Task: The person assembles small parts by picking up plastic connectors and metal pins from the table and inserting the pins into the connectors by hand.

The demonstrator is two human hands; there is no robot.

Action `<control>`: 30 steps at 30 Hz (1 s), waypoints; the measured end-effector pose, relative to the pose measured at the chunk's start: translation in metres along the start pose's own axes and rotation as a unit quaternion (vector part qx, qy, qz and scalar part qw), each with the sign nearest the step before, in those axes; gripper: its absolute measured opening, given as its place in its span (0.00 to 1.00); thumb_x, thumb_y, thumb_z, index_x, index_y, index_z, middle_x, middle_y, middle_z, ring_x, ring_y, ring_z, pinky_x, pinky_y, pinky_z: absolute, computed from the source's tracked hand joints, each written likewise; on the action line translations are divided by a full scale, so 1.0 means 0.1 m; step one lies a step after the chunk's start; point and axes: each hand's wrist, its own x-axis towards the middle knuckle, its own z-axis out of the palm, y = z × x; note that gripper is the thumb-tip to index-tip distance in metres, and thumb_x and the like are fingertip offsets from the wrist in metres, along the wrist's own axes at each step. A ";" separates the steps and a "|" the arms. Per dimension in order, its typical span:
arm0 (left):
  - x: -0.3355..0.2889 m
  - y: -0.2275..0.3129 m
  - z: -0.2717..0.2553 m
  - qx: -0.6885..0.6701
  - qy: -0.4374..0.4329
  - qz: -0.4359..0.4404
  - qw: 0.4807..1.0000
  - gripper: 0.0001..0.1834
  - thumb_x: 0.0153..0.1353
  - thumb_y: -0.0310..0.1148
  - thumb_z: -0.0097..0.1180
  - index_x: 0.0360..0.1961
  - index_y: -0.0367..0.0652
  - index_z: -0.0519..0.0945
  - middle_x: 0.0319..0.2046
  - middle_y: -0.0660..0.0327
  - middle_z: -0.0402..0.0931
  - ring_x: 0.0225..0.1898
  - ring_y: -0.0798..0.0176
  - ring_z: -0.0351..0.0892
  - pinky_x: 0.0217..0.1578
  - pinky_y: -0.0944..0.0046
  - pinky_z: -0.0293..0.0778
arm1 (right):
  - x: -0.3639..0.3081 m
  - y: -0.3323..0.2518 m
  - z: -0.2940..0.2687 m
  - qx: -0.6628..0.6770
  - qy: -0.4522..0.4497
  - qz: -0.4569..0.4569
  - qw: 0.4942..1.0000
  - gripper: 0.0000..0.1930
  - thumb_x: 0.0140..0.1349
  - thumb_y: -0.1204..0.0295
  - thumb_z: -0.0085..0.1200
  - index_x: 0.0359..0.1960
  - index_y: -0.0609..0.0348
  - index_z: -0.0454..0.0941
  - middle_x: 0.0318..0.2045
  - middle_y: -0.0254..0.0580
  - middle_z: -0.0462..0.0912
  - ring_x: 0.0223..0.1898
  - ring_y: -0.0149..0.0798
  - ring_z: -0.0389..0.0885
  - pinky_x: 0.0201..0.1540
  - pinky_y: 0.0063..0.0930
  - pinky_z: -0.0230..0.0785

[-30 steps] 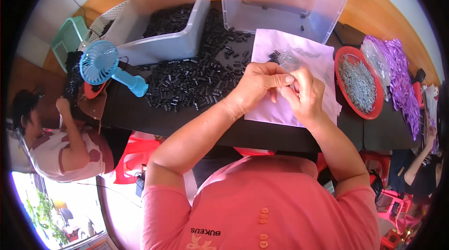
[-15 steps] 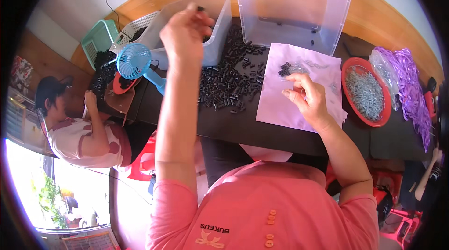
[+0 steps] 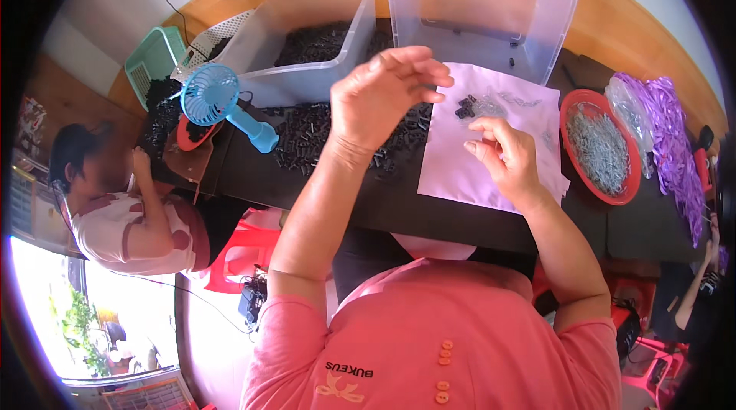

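My left hand [image 3: 387, 96] is raised over the left edge of a pale pink cloth [image 3: 460, 176], its fingers apart with nothing seen in them. Above the right half of that cloth is my right hand [image 3: 507, 165], thumb and forefinger apart and its other fingers curled. Just beyond it on the cloth lie a little cluster of small black plastic pieces [image 3: 465, 107] and thin silvery metal pieces [image 3: 491, 107]. A heap of the same black pieces [image 3: 303, 138] spreads on the dark table, partly hidden behind my left forearm.
A clear bin [image 3: 268, 84] holds more black pieces. Another clear bin [image 3: 479, 50] stands on its side behind the cloth. To the right is a red basket [image 3: 631, 194] of metal pieces, beside purple strips [image 3: 671, 134]. A blue fan [image 3: 211, 96] stands left; a person [image 3: 138, 218] sits beyond.
My left hand has come from above the clear bin to the right and nearer; the dark piece at its fingertips is no longer seen. My right hand has barely moved.
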 end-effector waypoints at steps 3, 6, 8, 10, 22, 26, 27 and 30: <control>-0.06 -0.28 0.00 -0.078 0.038 -0.008 0.996 0.34 0.58 0.50 0.51 0.60 0.35 0.70 0.56 0.36 0.70 0.56 0.39 0.71 0.57 0.47 0.67 | 0.03 -0.02 -0.01 0.001 -0.001 0.013 1.000 0.13 0.56 0.79 0.62 0.42 0.61 0.75 0.18 0.35 0.71 0.20 0.28 0.70 0.23 0.22 0.63; -0.06 -0.29 0.03 -0.084 0.054 -0.013 0.995 0.36 0.56 0.47 0.54 0.62 0.36 0.67 0.57 0.35 0.69 0.57 0.37 0.70 0.58 0.46 0.66 | 0.01 -0.04 -0.03 -0.001 -0.015 0.032 0.999 0.13 0.56 0.79 0.61 0.42 0.62 0.76 0.19 0.35 0.72 0.20 0.28 0.71 0.24 0.22 0.64; -0.07 -0.29 -0.05 -0.129 0.047 -0.013 0.990 0.33 0.56 0.39 0.52 0.63 0.36 0.66 0.57 0.35 0.68 0.58 0.37 0.70 0.58 0.46 0.66 | 0.03 -0.10 -0.02 -0.005 -0.014 0.020 1.000 0.13 0.55 0.77 0.63 0.41 0.61 0.76 0.21 0.39 0.75 0.21 0.33 0.74 0.24 0.25 0.66; -0.05 -0.29 -0.08 -0.104 0.080 0.001 0.991 0.31 0.54 0.24 0.49 0.62 0.36 0.66 0.58 0.35 0.67 0.58 0.37 0.69 0.58 0.46 0.67 | 0.03 -0.14 -0.02 -0.009 -0.012 0.008 1.000 0.13 0.53 0.75 0.64 0.39 0.59 0.76 0.24 0.42 0.78 0.21 0.38 0.77 0.24 0.29 0.68; -0.10 -0.35 -0.07 -0.012 0.274 -0.004 0.962 0.44 0.36 0.04 0.33 0.63 0.33 0.62 0.59 0.38 0.64 0.58 0.38 0.69 0.59 0.50 0.69 | 0.03 -0.20 -0.03 -0.012 0.008 -0.052 0.999 0.14 0.50 0.78 0.64 0.38 0.59 0.76 0.26 0.41 0.78 0.22 0.41 0.76 0.24 0.31 0.67; -0.11 -0.37 -0.08 -0.013 0.271 -0.003 0.962 0.45 0.36 0.05 0.35 0.63 0.36 0.63 0.61 0.33 0.60 0.62 0.33 0.64 0.61 0.47 0.66 | 0.03 -0.18 -0.04 -0.031 -0.007 -0.059 0.998 0.12 0.50 0.78 0.63 0.36 0.59 0.75 0.25 0.40 0.78 0.21 0.42 0.76 0.24 0.32 0.66; -0.11 -0.37 -0.09 -0.015 0.269 -0.002 0.963 0.45 0.36 0.05 0.35 0.63 0.36 0.63 0.61 0.33 0.60 0.62 0.33 0.64 0.61 0.47 0.66 | 0.02 -0.18 -0.04 -0.040 -0.012 -0.063 0.997 0.12 0.50 0.78 0.63 0.36 0.58 0.75 0.25 0.40 0.77 0.21 0.42 0.76 0.24 0.32 0.66; -0.10 -0.37 -0.11 -0.043 0.263 -0.003 0.964 0.45 0.36 0.05 0.35 0.63 0.36 0.63 0.62 0.33 0.60 0.63 0.32 0.63 0.60 0.47 0.66 | 0.03 -0.15 -0.03 -0.037 -0.011 -0.060 0.997 0.11 0.51 0.77 0.63 0.36 0.58 0.75 0.24 0.40 0.77 0.22 0.43 0.76 0.24 0.33 0.66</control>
